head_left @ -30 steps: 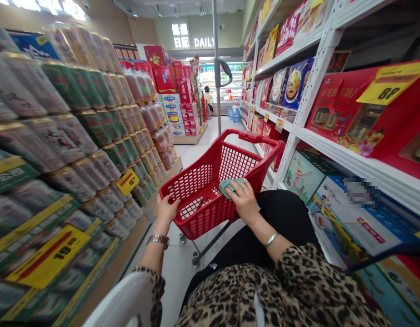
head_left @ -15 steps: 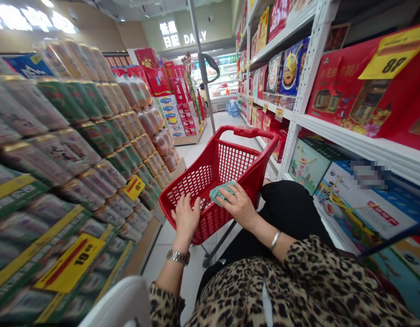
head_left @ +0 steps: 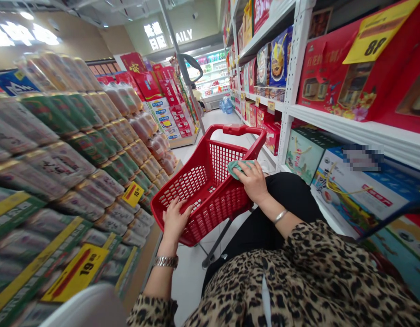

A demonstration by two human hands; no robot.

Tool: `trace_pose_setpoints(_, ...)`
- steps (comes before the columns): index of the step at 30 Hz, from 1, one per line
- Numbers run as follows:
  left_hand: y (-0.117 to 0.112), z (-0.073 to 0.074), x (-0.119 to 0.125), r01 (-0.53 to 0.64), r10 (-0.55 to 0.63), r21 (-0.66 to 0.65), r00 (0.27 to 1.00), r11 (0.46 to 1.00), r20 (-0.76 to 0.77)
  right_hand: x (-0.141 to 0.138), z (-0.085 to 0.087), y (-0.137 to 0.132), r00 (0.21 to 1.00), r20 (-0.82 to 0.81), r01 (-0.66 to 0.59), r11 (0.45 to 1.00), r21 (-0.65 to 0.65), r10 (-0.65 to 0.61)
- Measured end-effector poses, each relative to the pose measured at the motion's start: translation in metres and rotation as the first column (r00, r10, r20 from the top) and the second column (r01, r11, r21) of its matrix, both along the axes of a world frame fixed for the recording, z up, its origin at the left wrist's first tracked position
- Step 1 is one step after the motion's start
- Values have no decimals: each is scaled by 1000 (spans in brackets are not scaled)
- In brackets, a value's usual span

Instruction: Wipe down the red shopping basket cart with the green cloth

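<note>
A red plastic shopping cart [head_left: 215, 200] with a lattice basket stands in front of my knees. At its near left corner my left hand [head_left: 176, 221] is closed over the rim, fingers reaching inside. My right hand [head_left: 253, 182] presses a folded green cloth [head_left: 237, 169] onto the right-hand rim, its fingers bent over the cloth. Part of the cloth is hidden under the fingers. The cart's handle [head_left: 235, 130] is at the far end, beyond both hands.
Shrink-wrapped packs of cans [head_left: 60, 154] are stacked at my left, with yellow price signs [head_left: 77, 272]. White shelving [head_left: 353, 120] with boxed goods runs along my right. A grey pole [head_left: 176, 41] rises behind the cart. A white curved object [head_left: 90, 309] is at lower left.
My right hand has moved the cloth rightward and away from me, from over the basket's near side to its right rim. My left hand stays at the near left corner. The view has shifted slightly.
</note>
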State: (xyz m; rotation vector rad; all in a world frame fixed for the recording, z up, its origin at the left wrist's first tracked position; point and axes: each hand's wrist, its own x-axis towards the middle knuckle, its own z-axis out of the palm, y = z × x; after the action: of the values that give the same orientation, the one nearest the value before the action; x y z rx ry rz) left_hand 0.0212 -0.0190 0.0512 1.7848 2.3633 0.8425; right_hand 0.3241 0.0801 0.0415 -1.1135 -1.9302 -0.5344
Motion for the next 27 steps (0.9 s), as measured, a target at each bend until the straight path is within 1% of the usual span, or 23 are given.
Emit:
trace_pose_setpoints(2,-2,-4,-12,51,-52,20,998,998,27,5,12,9,999,11,36,999,21,-36)
trace_pose_setpoints(4,-5,-6,-24,99,-101,39,994,994,52,12,27,21,997,15,74,997,23,-74)
trace_pose_setpoints(8,-10,-9,-49,144,-152,88,984,986,91,29,58,43,989,10,147,989,-5,-147)
trace_pose_setpoints(10,-13,-8,-59,155,-165,105,981,982,99,34,66,47,984,-6,181,984,-9,-181)
trace_pose_setpoints(11,-14,-8,-62,155,-166,109,981,982,100,35,68,47,982,-17,190,982,-12,-190)
trace_pose_setpoints(13,-17,-5,-66,142,-152,106,984,984,96,33,65,42,981,-33,188,982,-25,-189)
trace_pose_setpoints(15,-18,-2,-67,128,-136,94,987,987,83,26,59,34,985,-36,166,985,-35,-168)
trace_pose_setpoints(20,-18,3,-61,116,-121,84,991,990,58,-4,45,10,997,17,74,996,-47,-73)
trace_pose_setpoints(24,-16,3,-55,108,-114,112,992,988,45,-39,36,-14,993,97,-57,996,-67,64)
trace_pose_setpoints(27,-19,2,-49,76,-83,166,996,983,31,-67,26,-34,970,111,-203,971,-129,218)
